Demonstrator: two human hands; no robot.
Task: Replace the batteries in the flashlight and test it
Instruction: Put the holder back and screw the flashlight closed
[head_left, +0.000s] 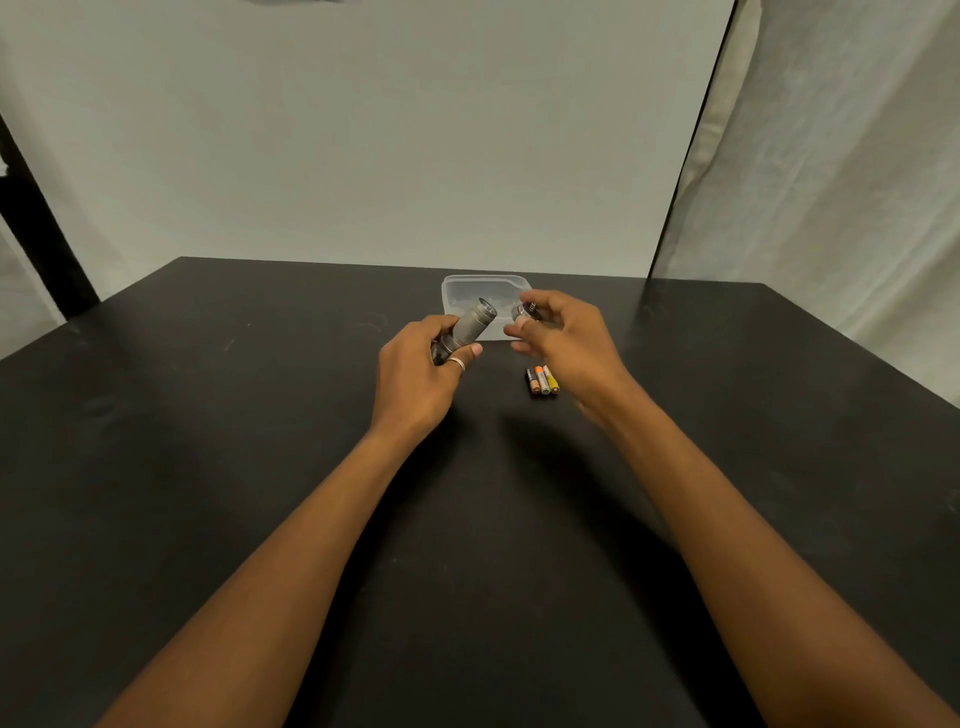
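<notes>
Black table (208, 467), matt and faintly scuffed, fills the foreground. A clear plastic tub (470, 283) sits at twelve o'clock, near the table's far edge. A white backdrop panel (389, 130) stands upright behind the table. At one o'clock a thin dark pole (696, 140) slants along the panel's edge. Creased white cloth (841, 182) hangs at two o'clock, and a black post (36, 218) stands at ten o'clock.

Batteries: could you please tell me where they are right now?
In the head view, the batteries lie side by side on the table, right of centre, beside the right hand and nearer than the clear tub.
</notes>
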